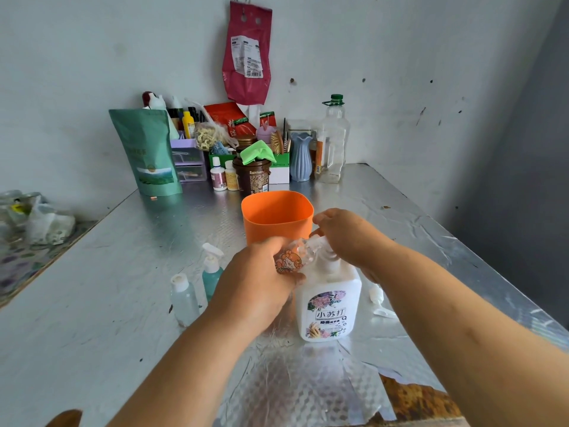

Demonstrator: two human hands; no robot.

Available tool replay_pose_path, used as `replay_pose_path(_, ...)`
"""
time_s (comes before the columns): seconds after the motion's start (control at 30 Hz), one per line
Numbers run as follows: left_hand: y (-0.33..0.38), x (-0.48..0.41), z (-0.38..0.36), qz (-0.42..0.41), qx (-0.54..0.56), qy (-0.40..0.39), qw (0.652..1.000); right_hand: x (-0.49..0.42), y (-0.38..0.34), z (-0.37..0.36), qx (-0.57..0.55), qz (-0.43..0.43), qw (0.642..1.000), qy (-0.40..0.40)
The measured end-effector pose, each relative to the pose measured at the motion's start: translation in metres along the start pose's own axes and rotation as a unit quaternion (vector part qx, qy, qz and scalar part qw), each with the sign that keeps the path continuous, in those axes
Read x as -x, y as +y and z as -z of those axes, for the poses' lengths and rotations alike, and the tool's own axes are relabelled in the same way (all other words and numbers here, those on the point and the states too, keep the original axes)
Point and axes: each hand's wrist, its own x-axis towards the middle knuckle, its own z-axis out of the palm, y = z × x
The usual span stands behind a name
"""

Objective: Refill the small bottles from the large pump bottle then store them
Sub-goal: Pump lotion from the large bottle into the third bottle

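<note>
On a foil-covered table (107, 303), seen from the head camera, the left hand (255, 285) grips a small clear bottle (291, 261) with an orange sticker, tilted with its mouth at the pump spout. The right hand (348, 238) curls over the pump head of the large pump bottle (329, 306). Just left stand a flip-cap bottle (183, 298) and a teal spray bottle (211, 272). An orange tub (277, 217) stands behind the hands.

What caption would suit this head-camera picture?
Left hand holds small clear bottle at white pump bottle; right hand on its pump.
</note>
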Motion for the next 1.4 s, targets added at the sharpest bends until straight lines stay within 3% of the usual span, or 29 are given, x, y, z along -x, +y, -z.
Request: replay_pose_path(1.4,0.009,0.002,0.008,0.011,-0.008,-0.004,1.000,0.001,-0.007,0.010,0.011,-0.005,1.000,-0.006)
